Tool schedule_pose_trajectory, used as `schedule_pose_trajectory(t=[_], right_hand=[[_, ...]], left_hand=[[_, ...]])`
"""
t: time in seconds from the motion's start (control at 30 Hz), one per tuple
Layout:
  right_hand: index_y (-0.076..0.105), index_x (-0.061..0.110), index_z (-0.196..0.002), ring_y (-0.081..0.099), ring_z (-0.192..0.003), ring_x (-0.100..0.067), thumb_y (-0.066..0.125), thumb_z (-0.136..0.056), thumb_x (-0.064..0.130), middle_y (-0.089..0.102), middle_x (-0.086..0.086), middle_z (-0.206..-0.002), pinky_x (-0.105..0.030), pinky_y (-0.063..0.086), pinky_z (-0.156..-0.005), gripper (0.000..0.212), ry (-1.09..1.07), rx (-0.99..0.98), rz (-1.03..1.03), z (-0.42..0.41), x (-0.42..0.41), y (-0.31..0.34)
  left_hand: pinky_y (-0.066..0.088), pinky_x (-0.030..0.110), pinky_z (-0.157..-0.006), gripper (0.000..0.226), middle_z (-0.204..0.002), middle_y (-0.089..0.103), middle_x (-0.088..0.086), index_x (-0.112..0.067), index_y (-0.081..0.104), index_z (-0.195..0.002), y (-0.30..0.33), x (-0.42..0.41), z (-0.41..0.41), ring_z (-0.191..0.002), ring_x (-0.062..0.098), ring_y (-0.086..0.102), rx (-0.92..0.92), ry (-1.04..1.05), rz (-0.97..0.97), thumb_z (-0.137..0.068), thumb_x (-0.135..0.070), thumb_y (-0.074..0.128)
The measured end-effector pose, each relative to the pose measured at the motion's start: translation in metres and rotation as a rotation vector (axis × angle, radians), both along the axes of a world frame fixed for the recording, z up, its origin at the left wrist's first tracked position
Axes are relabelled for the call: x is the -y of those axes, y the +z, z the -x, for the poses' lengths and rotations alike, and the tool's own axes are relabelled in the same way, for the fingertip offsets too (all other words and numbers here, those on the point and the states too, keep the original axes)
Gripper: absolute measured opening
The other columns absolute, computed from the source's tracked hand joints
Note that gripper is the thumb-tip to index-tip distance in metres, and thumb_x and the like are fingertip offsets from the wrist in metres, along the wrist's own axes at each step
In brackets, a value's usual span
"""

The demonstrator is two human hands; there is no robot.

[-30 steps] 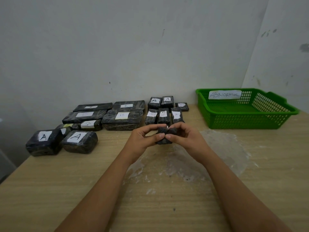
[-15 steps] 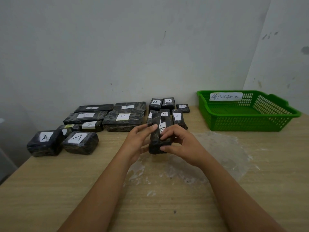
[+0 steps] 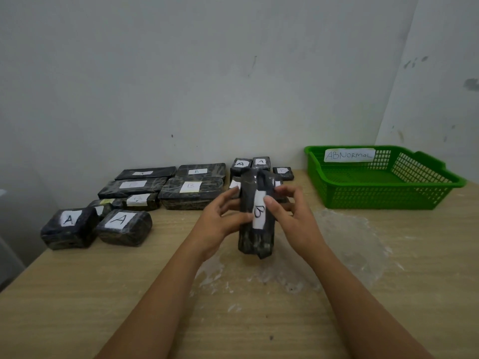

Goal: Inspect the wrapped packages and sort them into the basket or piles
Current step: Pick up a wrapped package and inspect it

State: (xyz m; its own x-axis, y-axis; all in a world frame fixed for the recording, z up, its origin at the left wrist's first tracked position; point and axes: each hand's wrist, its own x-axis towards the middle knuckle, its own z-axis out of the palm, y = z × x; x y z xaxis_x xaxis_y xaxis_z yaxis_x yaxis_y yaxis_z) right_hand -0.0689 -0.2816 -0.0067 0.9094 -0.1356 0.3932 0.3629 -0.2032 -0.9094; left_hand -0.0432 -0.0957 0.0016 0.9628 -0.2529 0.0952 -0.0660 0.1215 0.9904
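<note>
A long black wrapped package (image 3: pixel 255 237) with a white label marked B stands nearly upright above the table centre. My left hand (image 3: pixel 220 221) grips its left side, thumb on the front by the label. My right hand (image 3: pixel 290 216) holds its right side, thumb on the label's edge. A green basket (image 3: pixel 388 195) labelled ABNORMAL sits at the back right with nothing visible inside. Black packages lie in piles along the wall: two bulky A ones (image 3: pixel 124 226), flat B ones (image 3: pixel 191 189), small ones (image 3: pixel 241 164) partly hidden behind the held package.
A sheet of crumpled clear plastic wrap (image 3: pixel 350 244) lies on the wooden table (image 3: pixel 77 294) under and to the right of my hands. A white wall runs close behind the piles and the basket. The table's left edge slants off at the lower left.
The package has been raised and turned from lying low between my fingertips to standing on end, with its B label now facing me. My hands have shifted to its sides.
</note>
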Motion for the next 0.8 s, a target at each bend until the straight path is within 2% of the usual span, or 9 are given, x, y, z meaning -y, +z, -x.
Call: schedule_pose_trajectory(t=[0.1, 0.17, 0.23, 0.33, 0.4, 0.47, 0.6, 0.7, 0.8], right_hand=[[0.057, 0.022, -0.125, 0.070, -0.104, -0.011, 0.071, -0.080, 0.050, 0.069, 0.008, -0.113, -0.028, 0.059, -0.082, 0.055, 0.024, -0.025, -0.195, -0.005, 0.003, 0.001], [0.063, 0.021, -0.121, 0.072, -0.105, -0.016, 0.071, -0.088, 0.037, 0.074, 0.002, -0.109, -0.032, 0.060, -0.084, 0.037, 0.083, -0.026, -0.244, -0.006, 0.005, 0.003], [0.068, 0.025, -0.114, 0.072, -0.104, -0.014, 0.069, -0.095, 0.020, 0.076, 0.004, -0.107, -0.031, 0.059, -0.087, 0.020, 0.096, 0.012, -0.183, -0.005, 0.006, 0.002], [0.068, 0.036, -0.109, 0.070, -0.101, -0.007, 0.071, -0.094, 0.014, 0.075, 0.011, -0.104, -0.035, 0.059, -0.090, 0.027, 0.027, 0.055, -0.011, -0.004, 0.006, 0.000], [0.068, 0.041, -0.106, 0.069, -0.100, -0.005, 0.073, -0.093, 0.014, 0.074, 0.016, -0.102, -0.036, 0.058, -0.091, 0.031, -0.004, 0.082, 0.039, -0.001, 0.003, 0.000], [0.067, 0.044, -0.103, 0.069, -0.100, -0.005, 0.073, -0.092, 0.012, 0.074, 0.018, -0.101, -0.034, 0.058, -0.092, 0.034, -0.003, 0.095, 0.062, 0.000, 0.000, -0.001], [0.065, 0.042, -0.101, 0.070, -0.104, -0.010, 0.072, -0.093, 0.009, 0.074, 0.014, -0.105, -0.039, 0.059, -0.093, 0.034, 0.037, 0.074, 0.097, 0.001, -0.003, -0.002], [0.064, 0.034, -0.112, 0.069, -0.109, -0.015, 0.071, -0.093, 0.025, 0.072, 0.007, -0.113, -0.039, 0.059, -0.092, 0.022, 0.157, 0.005, -0.019, 0.003, -0.002, -0.002], [0.064, 0.031, -0.127, 0.069, -0.112, -0.014, 0.069, -0.084, 0.055, 0.071, 0.003, -0.121, -0.033, 0.059, -0.090, 0.050, 0.197, -0.032, -0.115, 0.006, -0.005, 0.000]], left_hand=[[0.058, 0.038, -0.095, 0.072, -0.122, 0.073, -0.005, -0.036, 0.058, -0.131, -0.002, 0.005, 0.004, -0.116, 0.022, 0.069, 0.075, -0.065, -0.064, -0.078, 0.007, 0.082], [0.057, 0.035, -0.096, 0.072, -0.124, 0.071, -0.008, -0.038, 0.059, -0.129, -0.001, 0.006, 0.007, -0.118, 0.017, 0.068, 0.091, -0.068, -0.086, -0.078, 0.008, 0.081], [0.057, 0.031, -0.094, 0.067, -0.125, 0.071, -0.007, -0.036, 0.060, -0.129, 0.002, 0.006, 0.010, -0.118, 0.012, 0.068, 0.108, -0.065, -0.083, -0.077, -0.002, 0.083], [0.053, 0.029, -0.099, 0.050, -0.121, 0.074, -0.010, -0.030, 0.067, -0.127, 0.010, 0.008, 0.016, -0.116, 0.005, 0.067, 0.169, -0.013, -0.100, -0.080, -0.031, 0.082], [0.053, 0.032, -0.103, 0.046, -0.120, 0.075, -0.006, -0.029, 0.069, -0.127, 0.011, 0.009, 0.017, -0.118, 0.010, 0.068, 0.187, 0.038, -0.054, -0.084, -0.039, 0.082], [0.055, 0.033, -0.101, 0.039, -0.121, 0.074, -0.004, -0.030, 0.071, -0.126, 0.012, 0.010, 0.017, -0.117, 0.013, 0.069, 0.207, 0.080, -0.032, -0.088, -0.039, 0.077], [0.058, 0.028, -0.091, 0.023, -0.113, 0.076, -0.002, -0.028, 0.074, -0.117, 0.011, 0.010, 0.016, -0.107, 0.010, 0.071, 0.198, 0.099, -0.015, -0.100, -0.017, 0.064], [0.059, 0.029, -0.091, 0.023, -0.112, 0.077, 0.000, -0.025, 0.074, -0.116, 0.011, 0.009, 0.016, -0.108, 0.013, 0.072, 0.182, 0.102, 0.000, -0.099, -0.013, 0.064], [0.059, 0.030, -0.092, 0.024, -0.115, 0.077, 0.002, -0.022, 0.073, -0.119, 0.013, 0.008, 0.017, -0.111, 0.015, 0.071, 0.193, 0.093, 0.009, -0.099, -0.013, 0.064]])
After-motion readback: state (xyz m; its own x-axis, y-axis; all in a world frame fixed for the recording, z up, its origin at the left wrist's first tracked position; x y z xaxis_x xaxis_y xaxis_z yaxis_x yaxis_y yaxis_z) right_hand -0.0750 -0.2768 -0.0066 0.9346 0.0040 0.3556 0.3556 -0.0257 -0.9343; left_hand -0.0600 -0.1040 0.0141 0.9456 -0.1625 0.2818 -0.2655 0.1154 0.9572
